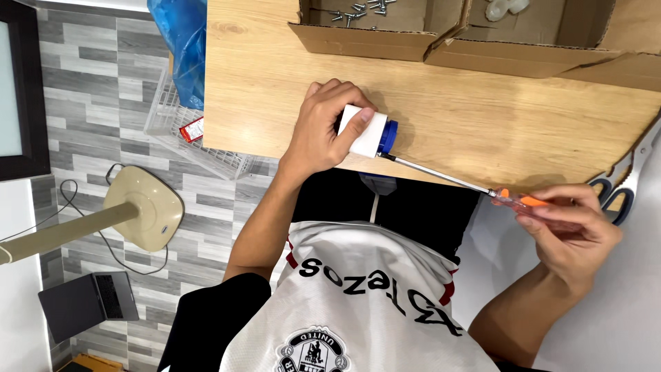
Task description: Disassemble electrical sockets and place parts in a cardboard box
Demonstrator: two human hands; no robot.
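Note:
My left hand [323, 127] grips a small white plastic block with a blue end [368, 133] and presses it onto the wooden table [482, 117] near its front edge. A screwdriver [441, 176] with a long metal shaft and an orange and clear handle is pinched at the handle by the fingers of my right hand [571, 227]. Its tip touches the white block's lower corner, just below the blue end. The right hand hovers off the table's edge, to the right of my torso.
Open cardboard boxes stand at the table's back, one holding loose screws [358, 10], another holding white parts [506, 7]. Scissors [630, 179] lie at the right edge. To the left are a blue plastic bag [182, 41], a wire basket [172, 124], a fan base [141, 207] and a laptop [86, 303] on the floor.

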